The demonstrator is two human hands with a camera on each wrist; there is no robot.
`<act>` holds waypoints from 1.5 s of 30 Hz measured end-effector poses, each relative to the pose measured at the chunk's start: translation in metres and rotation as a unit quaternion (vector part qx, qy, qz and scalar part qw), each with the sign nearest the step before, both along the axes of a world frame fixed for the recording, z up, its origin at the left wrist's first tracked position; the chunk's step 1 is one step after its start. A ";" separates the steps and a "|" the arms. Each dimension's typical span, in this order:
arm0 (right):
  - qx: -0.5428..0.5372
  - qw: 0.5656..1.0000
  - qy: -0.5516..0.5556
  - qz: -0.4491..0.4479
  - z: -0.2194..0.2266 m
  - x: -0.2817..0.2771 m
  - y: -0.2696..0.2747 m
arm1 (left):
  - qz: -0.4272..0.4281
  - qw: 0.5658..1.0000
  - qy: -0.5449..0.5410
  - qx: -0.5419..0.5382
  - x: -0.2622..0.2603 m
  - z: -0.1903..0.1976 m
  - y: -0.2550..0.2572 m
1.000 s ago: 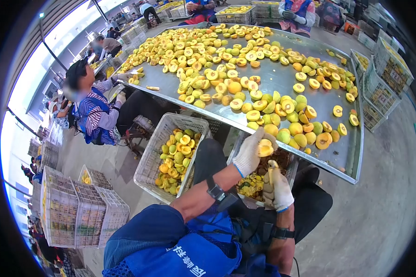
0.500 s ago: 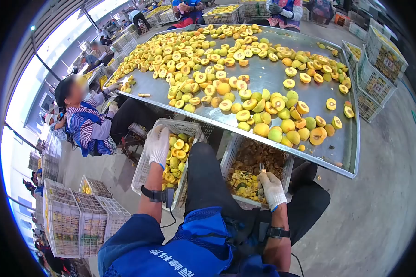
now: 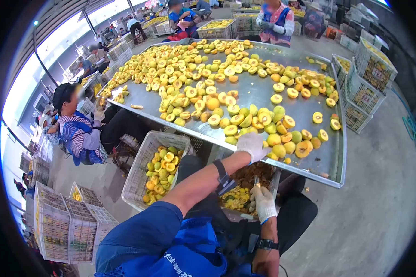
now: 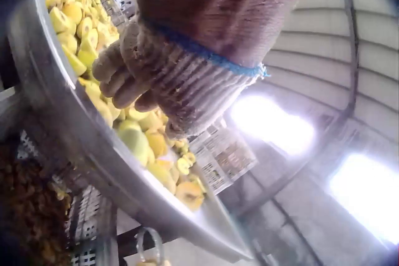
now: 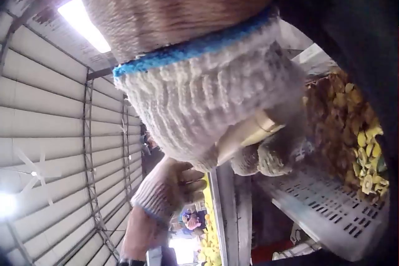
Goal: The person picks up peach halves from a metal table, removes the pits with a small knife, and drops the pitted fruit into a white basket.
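My gloved left hand [image 3: 253, 147] reaches over the near edge of the metal table [image 3: 330, 181], its fingers at the yellow-green fruit halves [image 3: 265, 118]. In the left wrist view the fingers of that left hand [image 4: 134, 79] bend loosely down over the fruit [image 4: 134, 141], with nothing visibly gripped. Lower down, my gloved right hand [image 3: 264, 204] grips a small tool [image 3: 257, 183] above a crate of brown pits and yellow pieces [image 3: 235, 199]. The tool's pale handle [image 5: 252, 134] shows under the right hand [image 5: 206, 104], and its metal loop [image 4: 149, 243] stands up in the left wrist view.
A crate [image 3: 133, 184] of fruit halves stands left of my legs. Stacked crates [image 3: 69, 226] are at the lower left, others [image 3: 365, 87] right of the table. A seated person [image 3: 78, 129] works at the left; two more people are across the table.
My left hand first held a fruit half, moved empty over the left crate, and is now at the fruit on the table. The right hand lowered and still grips the tool.
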State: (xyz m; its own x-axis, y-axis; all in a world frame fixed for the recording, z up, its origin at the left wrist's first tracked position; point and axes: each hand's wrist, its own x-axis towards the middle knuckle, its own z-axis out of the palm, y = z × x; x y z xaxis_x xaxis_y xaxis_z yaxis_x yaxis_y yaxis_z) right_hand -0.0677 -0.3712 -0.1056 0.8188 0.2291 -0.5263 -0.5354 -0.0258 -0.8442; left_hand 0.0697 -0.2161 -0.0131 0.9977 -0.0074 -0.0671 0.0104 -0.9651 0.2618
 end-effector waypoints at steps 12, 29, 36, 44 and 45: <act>0.015 1.000 -0.004 -0.018 0.001 -0.001 -0.003 | 0.011 0.999 0.025 -0.028 0.005 -0.012 -0.005; 0.086 0.990 -0.097 -0.055 0.107 -0.018 0.002 | -0.055 0.309 0.089 -0.945 -0.108 -0.008 0.052; -0.061 0.958 -0.279 0.009 0.094 -0.024 0.016 | -0.064 0.741 -0.218 -0.632 -0.119 -0.019 0.022; -0.188 0.914 -0.358 0.027 0.102 -0.025 0.030 | 0.004 0.487 -0.021 -0.873 -0.126 -0.011 0.023; -0.187 0.906 -0.378 0.036 0.099 -0.026 0.031 | 0.022 0.429 -0.010 -0.903 -0.127 -0.012 0.022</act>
State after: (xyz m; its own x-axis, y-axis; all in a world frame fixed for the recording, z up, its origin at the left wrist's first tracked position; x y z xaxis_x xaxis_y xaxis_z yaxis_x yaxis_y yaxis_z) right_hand -0.0934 -0.3405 -0.0071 0.9675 0.2185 0.1274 0.2074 -0.3969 -0.8941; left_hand -0.0573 -0.1943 -0.0248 0.9998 -0.0095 0.0173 -0.0023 0.8132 0.5820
